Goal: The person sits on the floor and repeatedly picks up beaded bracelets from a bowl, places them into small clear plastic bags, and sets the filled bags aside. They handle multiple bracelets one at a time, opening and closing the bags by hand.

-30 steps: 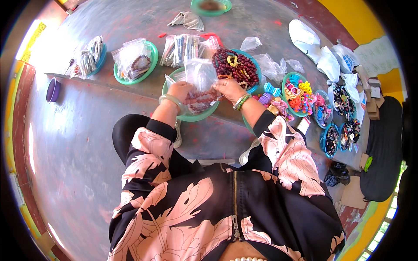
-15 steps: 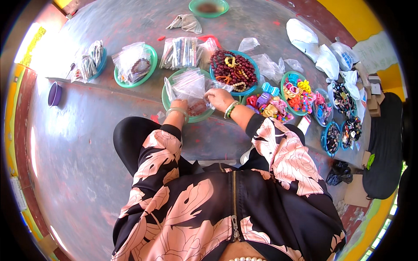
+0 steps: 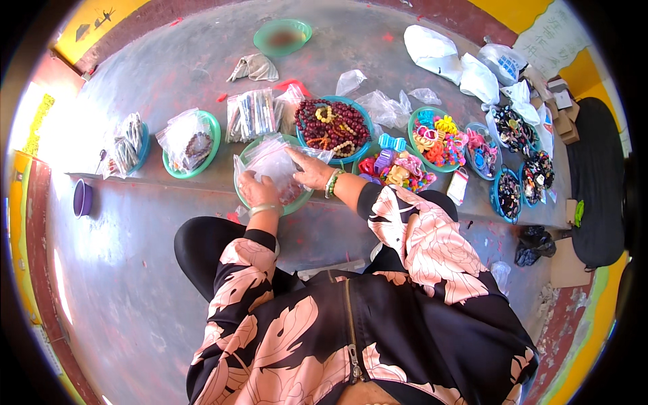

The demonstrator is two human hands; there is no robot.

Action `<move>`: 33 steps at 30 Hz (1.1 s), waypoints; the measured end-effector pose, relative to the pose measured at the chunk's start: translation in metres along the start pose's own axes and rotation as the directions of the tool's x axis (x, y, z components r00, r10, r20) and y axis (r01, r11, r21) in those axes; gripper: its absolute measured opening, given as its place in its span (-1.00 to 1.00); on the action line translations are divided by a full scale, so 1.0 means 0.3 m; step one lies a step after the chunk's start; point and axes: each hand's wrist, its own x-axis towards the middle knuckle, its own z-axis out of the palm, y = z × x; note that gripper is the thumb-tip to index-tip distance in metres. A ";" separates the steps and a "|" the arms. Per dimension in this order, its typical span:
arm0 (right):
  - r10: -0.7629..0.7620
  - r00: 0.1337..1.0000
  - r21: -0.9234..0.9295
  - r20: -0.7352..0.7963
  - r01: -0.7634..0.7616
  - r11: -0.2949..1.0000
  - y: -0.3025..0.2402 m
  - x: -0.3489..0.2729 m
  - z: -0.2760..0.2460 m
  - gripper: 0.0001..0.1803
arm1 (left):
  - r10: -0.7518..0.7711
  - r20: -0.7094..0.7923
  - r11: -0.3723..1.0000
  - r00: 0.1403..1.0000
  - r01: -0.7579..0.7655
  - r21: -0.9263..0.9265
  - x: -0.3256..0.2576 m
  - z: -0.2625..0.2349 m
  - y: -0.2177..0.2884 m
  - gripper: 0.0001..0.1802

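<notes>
A green basin [image 3: 300, 204] stands before me, with clear plastic zip bags [image 3: 268, 159] heaped over it. Some reddish beads show through the plastic. My left hand [image 3: 260, 192], a pale bangle at its wrist, has its fingers curled on the near-left edge of the bags. From the right my right hand [image 3: 312, 170], with beaded bracelets, reaches over the basin. Its fingers are apart, the index finger stretched along the top edge of a bag. What lies under the bags is mostly hidden. Just beyond is a blue basin [image 3: 370, 138] of dark red bead strings [image 3: 331, 123].
Left stand a green basin [image 3: 216, 135] of bagged bracelets and bundled packets [image 3: 125, 145]. Other packets [image 3: 251, 116] lie ahead. Colourful hair ties [image 3: 442, 140] fill baskets on the right, near white bags [image 3: 432, 52]. A purple bowl [image 3: 82, 199] sits beyond the ledge at far left.
Both hands have come up from inside the basin onto the plastic bags. My left hand has moved left and my right fingers have straightened. The whole view has shifted.
</notes>
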 end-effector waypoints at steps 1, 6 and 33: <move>0.038 0.999 0.004 0.023 -0.038 0.999 0.005 0.003 -0.005 -0.19 | 0.145 -0.080 0.987 0.986 -0.150 -0.053 -0.011 -0.006 0.026 -0.70; 0.106 0.993 -0.118 0.057 -0.099 0.988 0.044 0.025 0.025 -0.21 | 0.368 0.159 0.924 0.916 -0.380 0.050 -0.062 -0.023 0.082 -0.62; 0.085 0.933 0.014 -0.349 -0.086 0.996 -0.051 -0.142 -0.506 -0.77 | 0.427 0.135 0.899 0.894 -0.404 -0.166 0.119 0.037 0.217 -0.72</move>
